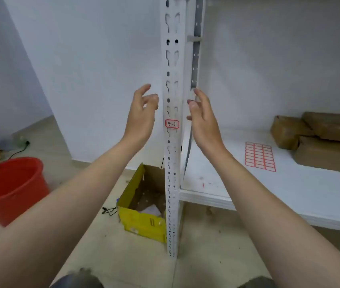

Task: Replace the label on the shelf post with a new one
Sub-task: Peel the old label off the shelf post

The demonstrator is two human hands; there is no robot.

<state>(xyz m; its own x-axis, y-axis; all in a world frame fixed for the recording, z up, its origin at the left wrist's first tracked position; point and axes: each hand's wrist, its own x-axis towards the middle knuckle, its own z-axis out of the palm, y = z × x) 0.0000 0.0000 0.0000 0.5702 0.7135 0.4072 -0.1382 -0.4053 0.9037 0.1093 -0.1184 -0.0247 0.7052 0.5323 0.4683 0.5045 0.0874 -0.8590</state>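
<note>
A white slotted shelf post [173, 59] rises through the middle of the view. A small red-bordered label [172, 123] with handwriting is stuck on its front face at mid height. My left hand [142, 115] is raised just left of the post, fingers apart and curled, holding nothing. My right hand [203, 119] is raised just right of the post, fingers spread near the post's edge, also holding nothing. A sheet of blank red-bordered labels [260, 156] lies flat on the white shelf [289, 194] to the right.
Brown wrapped parcels [318, 138] are stacked at the back right of the shelf. A yellow cardboard box [144, 219] stands on the floor at the post's foot. A red bucket [9, 188] stands on the floor at left, with clutter and a cable behind it.
</note>
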